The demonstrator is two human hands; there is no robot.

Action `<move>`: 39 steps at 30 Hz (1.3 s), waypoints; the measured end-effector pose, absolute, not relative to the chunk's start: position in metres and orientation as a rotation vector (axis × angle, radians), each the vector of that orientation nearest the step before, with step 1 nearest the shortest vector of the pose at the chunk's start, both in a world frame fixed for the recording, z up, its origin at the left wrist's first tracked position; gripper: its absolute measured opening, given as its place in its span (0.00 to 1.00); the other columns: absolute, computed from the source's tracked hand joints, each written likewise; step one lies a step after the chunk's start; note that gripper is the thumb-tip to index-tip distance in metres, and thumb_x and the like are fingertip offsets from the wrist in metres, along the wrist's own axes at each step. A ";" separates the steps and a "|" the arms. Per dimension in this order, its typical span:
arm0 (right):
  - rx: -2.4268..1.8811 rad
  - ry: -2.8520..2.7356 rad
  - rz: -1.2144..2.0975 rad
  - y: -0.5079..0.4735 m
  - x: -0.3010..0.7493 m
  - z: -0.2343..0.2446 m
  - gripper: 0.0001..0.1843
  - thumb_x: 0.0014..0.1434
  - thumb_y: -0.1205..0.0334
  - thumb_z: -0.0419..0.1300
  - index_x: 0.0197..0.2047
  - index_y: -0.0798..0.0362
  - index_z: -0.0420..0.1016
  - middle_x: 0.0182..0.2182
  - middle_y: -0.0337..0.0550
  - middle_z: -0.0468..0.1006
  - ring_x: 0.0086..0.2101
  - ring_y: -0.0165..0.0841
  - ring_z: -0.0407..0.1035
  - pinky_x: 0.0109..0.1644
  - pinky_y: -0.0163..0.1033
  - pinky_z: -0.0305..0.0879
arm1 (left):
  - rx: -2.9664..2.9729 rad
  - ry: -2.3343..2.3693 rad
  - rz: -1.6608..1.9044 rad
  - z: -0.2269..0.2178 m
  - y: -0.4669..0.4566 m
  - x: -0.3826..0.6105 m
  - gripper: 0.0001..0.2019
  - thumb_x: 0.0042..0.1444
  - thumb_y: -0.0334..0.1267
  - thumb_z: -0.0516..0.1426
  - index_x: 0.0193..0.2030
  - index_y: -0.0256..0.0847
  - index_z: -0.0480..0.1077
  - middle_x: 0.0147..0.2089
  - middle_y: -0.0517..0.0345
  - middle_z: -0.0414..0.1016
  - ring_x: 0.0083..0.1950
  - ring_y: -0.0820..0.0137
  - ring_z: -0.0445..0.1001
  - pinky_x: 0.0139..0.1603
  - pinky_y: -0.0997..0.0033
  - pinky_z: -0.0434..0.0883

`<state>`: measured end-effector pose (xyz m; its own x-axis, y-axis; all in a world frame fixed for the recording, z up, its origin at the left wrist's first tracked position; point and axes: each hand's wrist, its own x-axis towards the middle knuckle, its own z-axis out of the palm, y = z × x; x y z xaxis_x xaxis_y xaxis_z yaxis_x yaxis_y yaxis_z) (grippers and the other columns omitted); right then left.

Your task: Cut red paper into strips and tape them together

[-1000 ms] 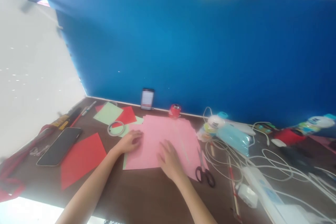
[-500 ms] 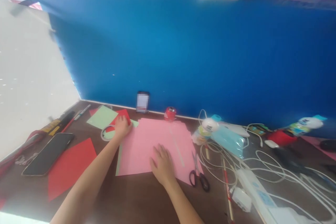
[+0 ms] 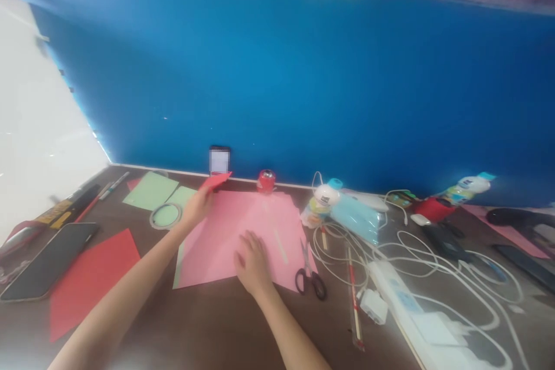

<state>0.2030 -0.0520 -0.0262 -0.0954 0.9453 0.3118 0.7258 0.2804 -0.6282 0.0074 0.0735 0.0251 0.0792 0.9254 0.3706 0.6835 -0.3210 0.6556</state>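
My left hand [image 3: 200,203] is closed on a small piece of red paper [image 3: 218,180], lifted above the back left of the pink paper [image 3: 208,254]. Flat on the pink sheets lies my right hand [image 3: 254,263], fingers stretched out and nothing in it. Black-handled scissors [image 3: 310,277] rest at the right edge of the pink stack. Green paper squares [image 3: 151,191] and a roll of tape [image 3: 151,218] are left of my left hand. A larger red sheet [image 3: 93,280] lies beyond my left forearm.
A dark phone [image 3: 50,260] lies at the left. A red sharpener-like object [image 3: 266,180] and a small propped screen [image 3: 219,161] stand near the blue partition [image 3: 269,81]. Rightward are a glue bottle [image 3: 323,199], white cables [image 3: 427,260], a power strip [image 3: 403,295] and a pencil [image 3: 354,300].
My left hand has picked up the red paper from the green pieces and brought it rightward, over the pink stack. My right hand stays on the pink paper. The camera view has shifted right.
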 end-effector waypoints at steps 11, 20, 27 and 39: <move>-1.417 -0.967 0.756 -0.044 0.219 -0.006 0.13 0.50 0.59 0.56 0.38 0.56 0.70 0.33 0.47 0.75 0.36 0.38 0.70 0.39 0.41 0.66 | 2.558 0.713 0.571 0.016 -0.037 0.056 0.25 0.56 0.42 0.51 0.61 0.46 0.55 0.59 0.52 0.63 0.55 0.61 0.66 0.53 0.62 0.66; -1.320 -0.924 1.008 -0.036 0.224 -0.003 0.12 0.48 0.53 0.59 0.31 0.54 0.69 0.28 0.40 0.73 0.32 0.34 0.67 0.35 0.35 0.62 | 1.422 1.154 1.250 -0.006 0.001 0.023 0.35 0.54 0.46 0.54 0.64 0.45 0.41 0.64 0.43 0.52 0.60 0.58 0.60 0.53 0.57 0.66; -1.338 -1.048 1.078 -0.033 0.236 -0.001 0.14 0.46 0.51 0.61 0.26 0.54 0.69 0.24 0.38 0.72 0.29 0.33 0.66 0.33 0.35 0.60 | 1.214 0.916 0.889 0.008 0.002 0.017 0.26 0.50 0.50 0.57 0.54 0.40 0.63 0.37 0.51 0.76 0.39 0.61 0.75 0.38 0.65 0.71; -1.439 -1.050 0.989 -0.034 0.238 0.000 0.13 0.45 0.52 0.61 0.29 0.54 0.71 0.27 0.40 0.73 0.32 0.34 0.67 0.35 0.36 0.62 | 1.168 0.854 0.888 0.001 0.005 0.016 0.21 0.51 0.48 0.56 0.50 0.41 0.66 0.35 0.55 0.75 0.37 0.64 0.74 0.38 0.66 0.69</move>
